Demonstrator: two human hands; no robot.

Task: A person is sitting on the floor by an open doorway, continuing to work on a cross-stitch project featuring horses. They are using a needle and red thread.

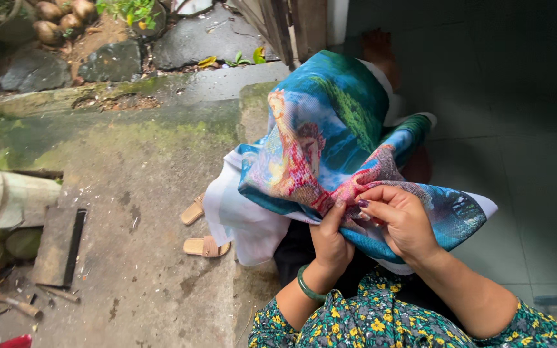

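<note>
**One cloth, two hands**

I pinch one stitched picture cloth [330, 148], blue and pink with white edges, over my lap: left hand [331, 241] and right hand [401, 219] both closed on its fold. Two tan sandals [204, 246] lie on rough concrete [130, 193].

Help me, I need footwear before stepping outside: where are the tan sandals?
The tan sandals lie left of centre in the head view, on the concrete ground, partly tucked under the white edge of the colourful cloth.
</note>
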